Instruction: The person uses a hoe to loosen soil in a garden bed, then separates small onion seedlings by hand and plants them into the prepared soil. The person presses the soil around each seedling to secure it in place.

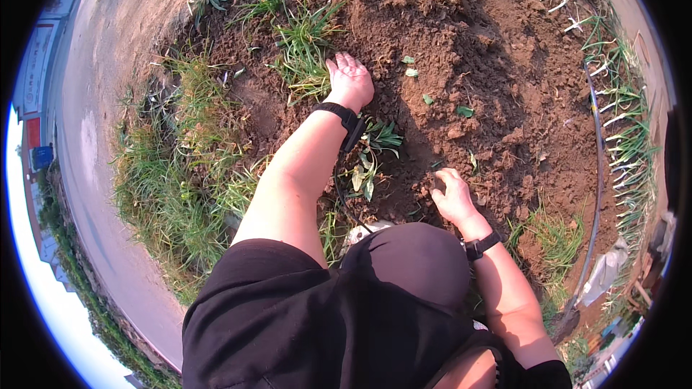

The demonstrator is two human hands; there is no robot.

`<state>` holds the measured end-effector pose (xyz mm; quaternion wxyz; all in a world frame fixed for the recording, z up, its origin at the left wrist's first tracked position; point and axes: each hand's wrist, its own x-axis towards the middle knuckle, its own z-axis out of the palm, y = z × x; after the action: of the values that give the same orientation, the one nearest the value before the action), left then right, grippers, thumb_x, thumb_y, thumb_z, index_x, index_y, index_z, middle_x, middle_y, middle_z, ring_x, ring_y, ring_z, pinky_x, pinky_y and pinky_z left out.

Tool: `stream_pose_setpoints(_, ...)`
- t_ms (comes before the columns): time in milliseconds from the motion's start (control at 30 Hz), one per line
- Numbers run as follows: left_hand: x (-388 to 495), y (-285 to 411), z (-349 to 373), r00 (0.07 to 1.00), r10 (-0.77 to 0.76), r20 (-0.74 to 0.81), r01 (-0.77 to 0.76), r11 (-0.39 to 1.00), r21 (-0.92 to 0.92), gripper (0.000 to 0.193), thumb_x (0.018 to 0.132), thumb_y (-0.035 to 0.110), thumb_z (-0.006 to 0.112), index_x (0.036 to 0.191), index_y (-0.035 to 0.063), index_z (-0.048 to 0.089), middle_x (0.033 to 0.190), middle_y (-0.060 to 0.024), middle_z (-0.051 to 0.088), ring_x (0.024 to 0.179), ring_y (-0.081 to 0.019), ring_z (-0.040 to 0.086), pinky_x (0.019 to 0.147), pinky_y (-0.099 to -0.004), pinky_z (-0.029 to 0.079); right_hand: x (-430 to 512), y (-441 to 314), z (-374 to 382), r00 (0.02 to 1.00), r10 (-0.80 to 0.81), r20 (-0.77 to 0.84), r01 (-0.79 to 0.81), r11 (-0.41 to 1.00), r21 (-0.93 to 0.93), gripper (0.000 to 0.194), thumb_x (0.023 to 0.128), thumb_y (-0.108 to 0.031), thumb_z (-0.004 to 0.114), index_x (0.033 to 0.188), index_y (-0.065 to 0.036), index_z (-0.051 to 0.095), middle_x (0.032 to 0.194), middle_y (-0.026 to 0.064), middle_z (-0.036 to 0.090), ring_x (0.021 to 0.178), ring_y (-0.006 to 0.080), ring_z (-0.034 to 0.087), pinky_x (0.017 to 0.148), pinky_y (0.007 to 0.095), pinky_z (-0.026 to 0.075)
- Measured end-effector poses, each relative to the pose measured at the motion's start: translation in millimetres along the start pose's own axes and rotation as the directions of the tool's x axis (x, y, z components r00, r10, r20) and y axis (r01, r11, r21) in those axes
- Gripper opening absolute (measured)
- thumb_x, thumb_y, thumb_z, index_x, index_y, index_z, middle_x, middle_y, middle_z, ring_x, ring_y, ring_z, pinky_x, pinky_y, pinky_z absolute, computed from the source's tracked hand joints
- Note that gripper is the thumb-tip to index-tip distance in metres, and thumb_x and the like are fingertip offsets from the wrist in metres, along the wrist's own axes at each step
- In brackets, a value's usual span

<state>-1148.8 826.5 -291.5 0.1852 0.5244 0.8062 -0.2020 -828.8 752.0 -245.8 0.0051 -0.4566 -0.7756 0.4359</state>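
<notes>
My left hand reaches forward, palm down, on the brown soil at the edge of a green grass clump. Its fingers are stretched out, and no object shows in them. Closer to my body, my right hand is low over the loose soil, thumb and fingers apart with nothing visible between them. Between the two hands grow small leafy plants, some leaves pale and wilted. A few detached green leaves lie on the turned earth. What is beneath the left palm is hidden.
Thick grass borders the soil on the left, beside a paved road. At right a dark hose runs along a row of green onion-like plants. A pale plastic sheet lies near the hose. Black straps circle both my wrists.
</notes>
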Motion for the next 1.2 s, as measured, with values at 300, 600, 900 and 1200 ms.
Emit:
stream_pose_setpoints(300,-36,28,27,0.954,0.066,-0.294,-0.087,0.994,-0.061,0.062,0.082,0.019,0.043,0.138,-0.0059,0.030,0.147,-0.0235,0.024,0.139,-0.0366,0.018,0.113,-0.0487,0.011,-7,4,2,0.998,-0.052,0.026,0.053,0.998,-0.038,0.036,0.074,-0.008,0.064,0.108,0.002,0.057,0.114,0.0190,0.054,0.104,0.0346,0.056,0.091,0.0375,0.046)
stream_pose_setpoints(600,-58,2,17,0.913,0.269,-0.307,-0.335,0.923,-0.189,0.030,0.076,0.017,0.052,0.099,0.0001,0.061,0.118,-0.0173,0.054,0.121,-0.0314,0.045,0.100,-0.0443,0.037,-3,14,-10,1.000,-0.006,0.009,0.006,0.998,0.069,0.034,0.074,-0.007,0.065,0.106,0.001,0.059,0.109,0.0177,0.057,0.095,0.0309,0.059,0.085,0.0371,0.049)
stream_pose_setpoints(900,-41,-108,37,0.875,0.217,-0.433,-0.245,0.970,-0.007,0.045,0.072,0.005,0.056,0.116,0.0070,0.054,0.126,-0.0160,0.050,0.123,-0.0335,0.042,0.103,-0.0417,0.034,-5,24,-6,0.998,0.058,-0.029,-0.053,0.989,0.138,0.032,0.074,-0.005,0.063,0.106,0.000,0.059,0.107,0.0153,0.058,0.091,0.0289,0.062,0.081,0.0349,0.050)
stream_pose_setpoints(1200,-15,-97,49,0.928,0.242,-0.282,-0.284,0.952,-0.116,0.057,0.081,0.008,0.044,0.137,0.0144,0.038,0.141,-0.0093,0.038,0.135,-0.0262,0.029,0.111,-0.0412,0.022,4,11,-12,0.996,0.032,-0.081,-0.023,0.994,0.105,0.032,0.074,-0.003,0.062,0.106,0.000,0.058,0.106,0.0143,0.057,0.091,0.0279,0.061,0.080,0.0345,0.050)
